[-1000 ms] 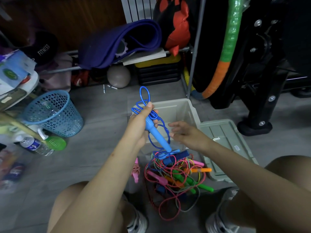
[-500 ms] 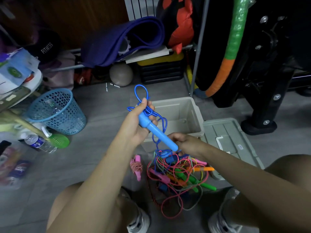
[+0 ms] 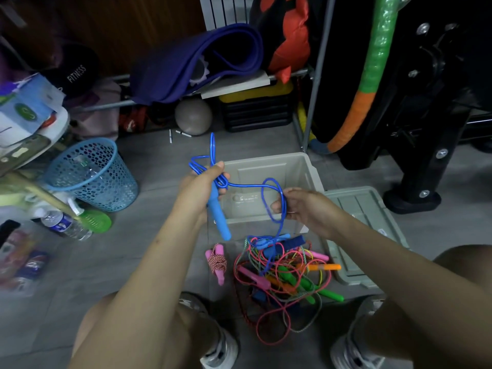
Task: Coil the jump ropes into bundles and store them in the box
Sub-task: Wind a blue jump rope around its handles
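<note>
Now the coiling step is in hand: the left hand [image 3: 198, 189] grips the blue handle [image 3: 218, 217] with finished loops, the right hand [image 3: 306, 209] pinches the blue rope [image 3: 249, 184] over the box [image 3: 306, 166]. Next, another loop probably goes to the left hand.

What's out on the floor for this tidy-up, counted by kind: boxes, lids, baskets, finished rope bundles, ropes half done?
Grey box: 1
Grey lid: 1
Blue mesh basket: 1
Finished pink rope bundle: 1
Blue rope, half coiled: 1
Total: 5
</note>
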